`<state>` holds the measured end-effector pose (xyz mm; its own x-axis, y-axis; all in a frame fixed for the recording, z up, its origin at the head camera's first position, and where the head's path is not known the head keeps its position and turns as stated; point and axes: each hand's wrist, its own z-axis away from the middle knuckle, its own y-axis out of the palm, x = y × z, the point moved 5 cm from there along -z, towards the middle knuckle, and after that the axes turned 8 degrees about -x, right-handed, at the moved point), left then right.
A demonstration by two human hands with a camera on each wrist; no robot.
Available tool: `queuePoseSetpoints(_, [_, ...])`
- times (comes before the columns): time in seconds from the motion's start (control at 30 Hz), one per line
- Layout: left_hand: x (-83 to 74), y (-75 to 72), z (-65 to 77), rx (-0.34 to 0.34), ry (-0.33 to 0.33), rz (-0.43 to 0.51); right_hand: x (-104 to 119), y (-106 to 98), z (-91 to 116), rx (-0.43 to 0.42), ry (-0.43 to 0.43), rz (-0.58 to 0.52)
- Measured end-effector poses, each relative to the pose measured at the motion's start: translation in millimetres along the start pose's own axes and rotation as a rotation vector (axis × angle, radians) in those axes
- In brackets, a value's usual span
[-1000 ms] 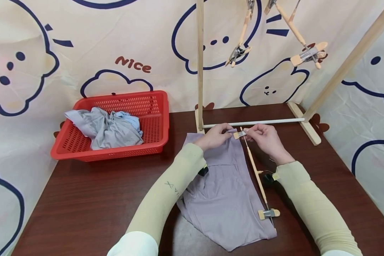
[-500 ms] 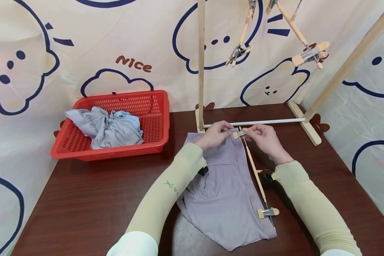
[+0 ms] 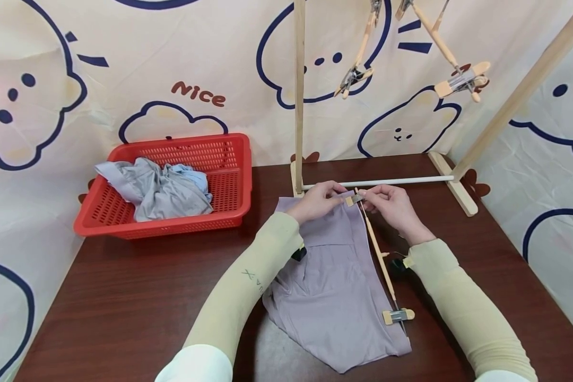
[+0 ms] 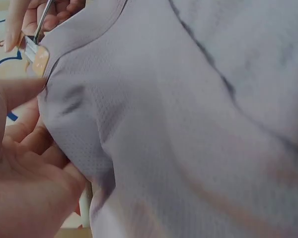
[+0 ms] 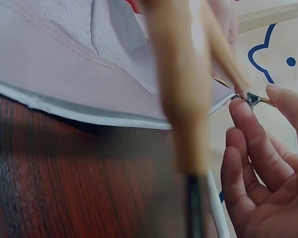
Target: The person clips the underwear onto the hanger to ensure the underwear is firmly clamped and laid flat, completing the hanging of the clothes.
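Pale purple underpants lie on the table, their waistband along the right side. A wooden clip hanger runs beside that waistband. My left hand holds the far corner of the waistband; in the left wrist view its thumb lies over the fabric edge close to the clip. My right hand pinches the outer end of this far clip between thumb and forefinger, and the clip's wooden pad overlaps the waistband. The near clip sits across the waistband's other end.
A red basket at the back left holds grey and light blue garments. Behind my hands stands a wooden rack with a post and a white bottom rail. Other clip hangers hang at the upper right.
The right hand has shifted slightly left with the far clip, and its fingertips cover more of the clip's end. The left hand keeps its hold on the waistband corner.
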<state>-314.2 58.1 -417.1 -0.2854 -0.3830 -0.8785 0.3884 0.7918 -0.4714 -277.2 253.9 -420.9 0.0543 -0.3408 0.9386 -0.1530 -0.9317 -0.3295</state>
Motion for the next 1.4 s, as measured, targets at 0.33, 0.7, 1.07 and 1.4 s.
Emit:
queuePoseSetpoints(0.33, [18.5,-29.7,9.5,-0.031,-0.048,-0.108,-14,-5,-7,-0.009,0.063,0.074])
queuePoseSetpoints(0.7, [30.4,-56.9,24.9,-0.194,-0.165,-0.356,-29,-10,-19,0.056,0.155,0.276])
queuePoseSetpoints(1.07, [37.4,-59.8,26.3,-0.367,-0.284,-0.530,-29,-1,-34,0.115,0.170,0.380])
queuePoseSetpoints(1.4, [42.4,-69.1,27.0,-0.482,-0.295,-0.509,-29,1,-39,0.091,0.203,0.392])
